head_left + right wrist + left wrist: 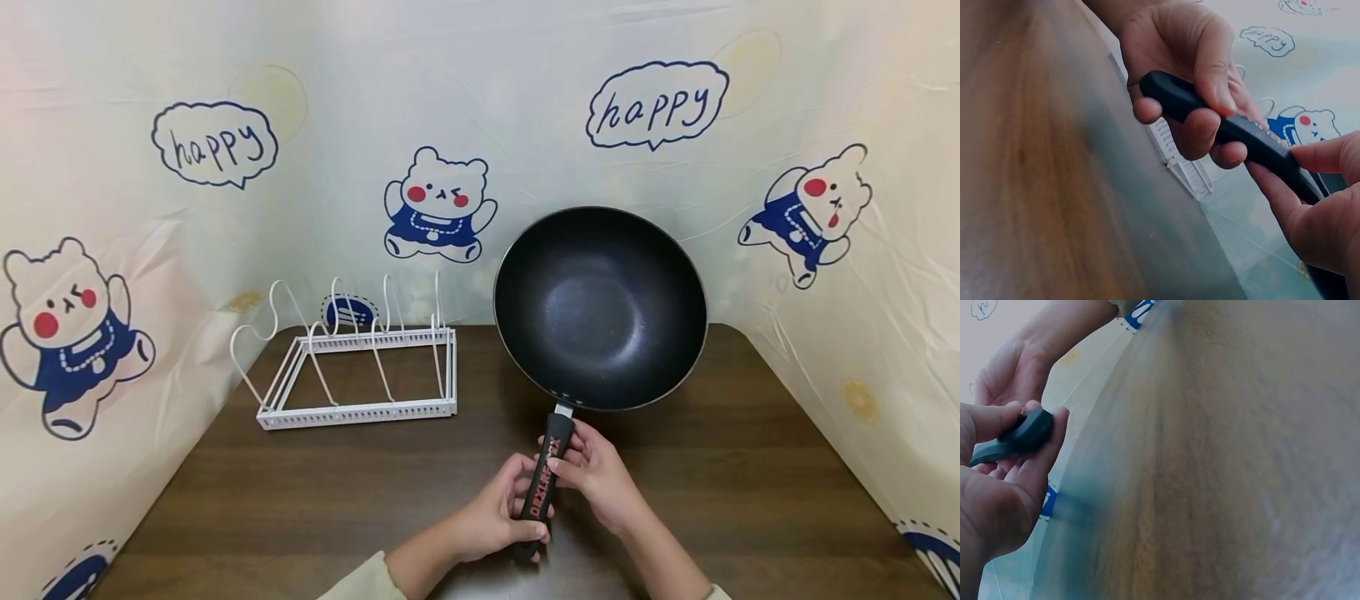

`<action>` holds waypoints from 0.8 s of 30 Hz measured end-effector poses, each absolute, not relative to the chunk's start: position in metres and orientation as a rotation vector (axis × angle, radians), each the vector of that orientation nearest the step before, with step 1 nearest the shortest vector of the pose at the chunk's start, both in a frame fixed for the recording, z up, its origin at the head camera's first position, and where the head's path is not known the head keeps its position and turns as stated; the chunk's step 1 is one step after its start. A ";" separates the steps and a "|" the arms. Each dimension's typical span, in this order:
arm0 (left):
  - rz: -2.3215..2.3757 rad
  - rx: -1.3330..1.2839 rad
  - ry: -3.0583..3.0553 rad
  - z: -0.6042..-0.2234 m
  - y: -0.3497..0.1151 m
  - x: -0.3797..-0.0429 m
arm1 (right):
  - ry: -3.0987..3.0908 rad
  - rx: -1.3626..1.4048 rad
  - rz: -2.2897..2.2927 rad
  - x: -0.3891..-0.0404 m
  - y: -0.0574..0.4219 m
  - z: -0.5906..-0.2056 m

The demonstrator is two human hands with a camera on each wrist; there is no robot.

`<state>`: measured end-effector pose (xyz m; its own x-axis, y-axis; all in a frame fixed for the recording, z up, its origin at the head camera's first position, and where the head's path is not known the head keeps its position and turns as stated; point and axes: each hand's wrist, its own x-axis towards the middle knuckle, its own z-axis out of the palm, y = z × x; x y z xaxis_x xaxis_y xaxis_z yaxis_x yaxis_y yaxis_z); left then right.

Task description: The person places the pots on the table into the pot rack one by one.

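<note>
A black wok [600,308] with a long dark handle faces me in the head view, its inner bowl showing and its handle pointing down toward me. My left hand [498,512] grips the lower part of the handle [1254,140], thumb across it near the end. Higher up, close to the metal neck, my right hand [600,479] pinches the same handle between thumb and fingers. In the left wrist view the butt of the handle [1029,434] pokes out from the left hand's fingers. Red lettering runs along the handle's upper face.
To the left on the brown wooden table [337,492] stands a white rack [360,412] with several upright wire loops. Pale cloth [525,100] printed with cartoon bears hangs behind the table and along both sides.
</note>
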<state>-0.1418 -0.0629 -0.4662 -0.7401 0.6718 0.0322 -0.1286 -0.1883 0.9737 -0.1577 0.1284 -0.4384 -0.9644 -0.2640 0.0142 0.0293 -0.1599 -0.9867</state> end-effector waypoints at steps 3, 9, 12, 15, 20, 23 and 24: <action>1.958 0.685 1.671 -0.469 -0.063 -0.142 | 1.951 -0.179 -2.247 -0.160 0.121 -0.435; 1.821 0.781 2.007 -0.473 -0.066 -0.141 | 2.278 0.094 -2.133 -0.165 0.103 -0.430; 1.765 0.807 2.100 -0.474 -0.069 -0.139 | 2.387 0.179 -2.065 -0.165 0.097 -0.430; 1.720 0.824 2.168 -0.473 -0.072 -0.139 | 2.403 0.205 -2.054 -0.165 0.094 -0.428; 1.623 0.875 2.309 -0.470 -0.078 -0.140 | 2.346 0.159 -2.097 -0.161 0.090 -0.422; 1.579 0.899 2.348 -0.468 -0.080 -0.140 | 2.295 0.133 -2.132 -0.160 0.089 -0.419; 1.586 0.904 2.324 -0.468 -0.080 -0.140 | 2.280 0.120 -2.140 -0.159 0.089 -0.418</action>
<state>-0.1399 -0.0798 -0.4676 -0.7971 0.5766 0.1793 0.3771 0.2436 0.8935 -0.1590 0.0891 -0.4185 -0.9970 0.0473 -0.0615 0.0644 0.0618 -0.9960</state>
